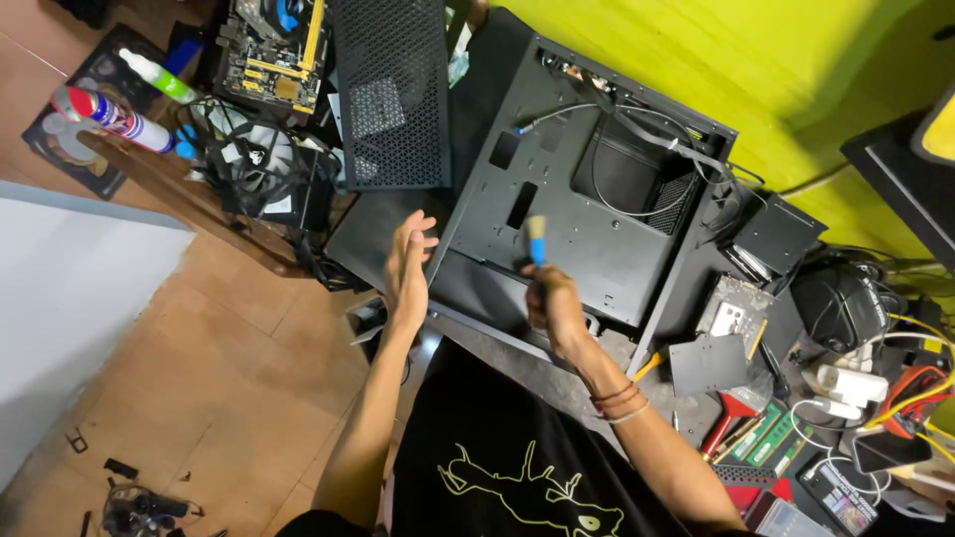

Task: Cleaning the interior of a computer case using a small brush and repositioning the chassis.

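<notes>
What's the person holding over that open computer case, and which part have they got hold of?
The right hand grips a small brush by its handle, bristles up. The left hand is open and holds nothing.

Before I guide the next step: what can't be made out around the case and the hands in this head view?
- Brush: handle hidden inside the right hand.
- Left hand: cannot tell whether it touches the black computer case.
- Case interior top corner: dark, behind tangled cables.
- Motherboard: cut off by the top edge.
- Small parts on the floor: too small to identify.
</notes>
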